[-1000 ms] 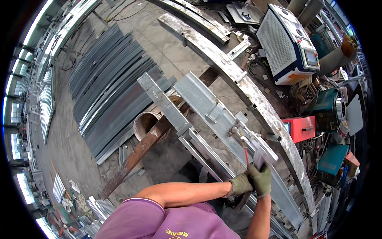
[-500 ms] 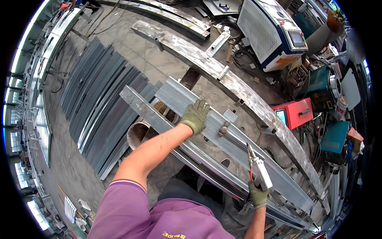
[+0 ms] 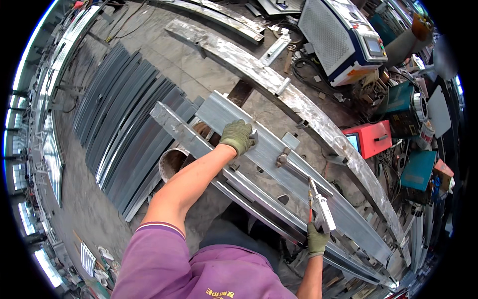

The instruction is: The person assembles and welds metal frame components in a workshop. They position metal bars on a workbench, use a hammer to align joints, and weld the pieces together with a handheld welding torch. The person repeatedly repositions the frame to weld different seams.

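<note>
My left hand (image 3: 236, 137), in an olive glove, is closed over a small grey metal piece (image 3: 254, 137) on a wide galvanized steel channel (image 3: 221, 110). Most of that piece is hidden by the fingers. My right hand (image 3: 317, 240), gloved alike, grips a white handheld welding torch (image 3: 323, 212) above the channel's nearer stretch. The torch's thin metal nozzle points away from me, with a reddish line running alongside. Between my hands a hammer (image 3: 283, 158) lies on the channel, its head toward my left hand.
Closer to me runs another steel profile (image 3: 181, 130), over a rusty pipe end (image 3: 172, 162). Many grey strips (image 3: 124, 124) cover the floor at left. A long steel beam (image 3: 239, 62) stretches beyond the channel. At right stand a white-and-blue machine (image 3: 328, 37) and a red box (image 3: 374, 139).
My left hand has gone from lying flat with fingers spread to curling round the small metal piece. My right hand and the torch have shifted slightly left and away from me.
</note>
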Available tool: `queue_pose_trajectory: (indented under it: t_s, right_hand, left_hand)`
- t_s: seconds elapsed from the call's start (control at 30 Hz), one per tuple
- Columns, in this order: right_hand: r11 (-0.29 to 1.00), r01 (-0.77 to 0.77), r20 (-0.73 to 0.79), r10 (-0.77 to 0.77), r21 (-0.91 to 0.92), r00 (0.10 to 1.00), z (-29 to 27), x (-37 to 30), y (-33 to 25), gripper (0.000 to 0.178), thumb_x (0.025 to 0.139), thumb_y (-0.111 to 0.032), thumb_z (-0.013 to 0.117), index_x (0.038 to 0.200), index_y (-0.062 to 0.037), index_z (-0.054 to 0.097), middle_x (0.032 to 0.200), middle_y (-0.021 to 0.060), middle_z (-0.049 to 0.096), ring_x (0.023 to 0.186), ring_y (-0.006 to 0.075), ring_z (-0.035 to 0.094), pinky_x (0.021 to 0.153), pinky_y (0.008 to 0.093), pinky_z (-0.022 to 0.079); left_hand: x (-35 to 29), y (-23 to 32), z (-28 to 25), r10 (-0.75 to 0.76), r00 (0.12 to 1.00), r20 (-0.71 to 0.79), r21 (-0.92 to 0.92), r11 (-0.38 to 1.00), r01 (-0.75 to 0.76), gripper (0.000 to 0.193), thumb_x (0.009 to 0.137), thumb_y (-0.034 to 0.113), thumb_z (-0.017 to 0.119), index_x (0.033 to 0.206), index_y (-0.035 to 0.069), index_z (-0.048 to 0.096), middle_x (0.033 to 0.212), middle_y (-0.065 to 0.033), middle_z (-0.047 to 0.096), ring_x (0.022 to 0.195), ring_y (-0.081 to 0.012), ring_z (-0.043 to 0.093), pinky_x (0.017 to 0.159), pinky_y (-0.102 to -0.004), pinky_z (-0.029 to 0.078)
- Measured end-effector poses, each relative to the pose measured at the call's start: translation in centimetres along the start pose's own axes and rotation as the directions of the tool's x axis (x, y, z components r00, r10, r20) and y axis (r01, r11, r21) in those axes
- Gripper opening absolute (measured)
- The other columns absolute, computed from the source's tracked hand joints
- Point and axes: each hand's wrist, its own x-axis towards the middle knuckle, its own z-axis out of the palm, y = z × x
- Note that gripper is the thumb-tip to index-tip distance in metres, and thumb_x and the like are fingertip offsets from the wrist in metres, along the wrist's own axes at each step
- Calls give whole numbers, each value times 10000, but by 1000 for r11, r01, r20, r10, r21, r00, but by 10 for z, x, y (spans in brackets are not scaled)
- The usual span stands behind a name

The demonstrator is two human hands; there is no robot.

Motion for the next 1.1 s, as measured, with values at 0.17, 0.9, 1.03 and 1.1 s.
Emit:
queue_pose_trajectory:
  t_s: [0.17,0.9,1.03,1.1]
  right_hand:
    - [995,-36,23,38,-93,999,-5,12,24,375,893,-84,836,1235,26,727,1134,96,761,1027,214,711,941,365,556]
    - [973,89,-18,-95,-215,995,-5,22,34,376,921,-167,858,1207,42,732,1155,122,764,1017,213,708,921,375,562]
    - [968,173,-38,-182,-181,983,1,16,31,409,919,-177,860,1228,50,717,1138,120,757,999,213,695,924,369,556]
    - [967,202,-39,-210,-155,977,6,12,24,428,914,-168,856,1247,54,702,1150,126,751,997,218,690,920,370,556]
  left_hand:
    - [-90,-45,-22,-279,939,-202,-578,808,116,361,953,286,805,1203,55,686,1129,-191,749,1075,-373,721,931,-459,548]
    - [-189,-16,18,-279,960,-30,-212,940,267,349,1007,359,655,1180,56,663,1182,-186,696,1110,-368,697,920,-514,575]
    - [-176,-27,36,-271,959,78,-266,922,282,385,1008,366,656,1213,40,651,1271,-201,692,1150,-397,693,965,-511,571]
    - [-178,-30,37,-270,958,98,-275,918,287,413,1017,373,648,1244,28,629,1287,-212,682,1169,-408,683,983,-514,562]
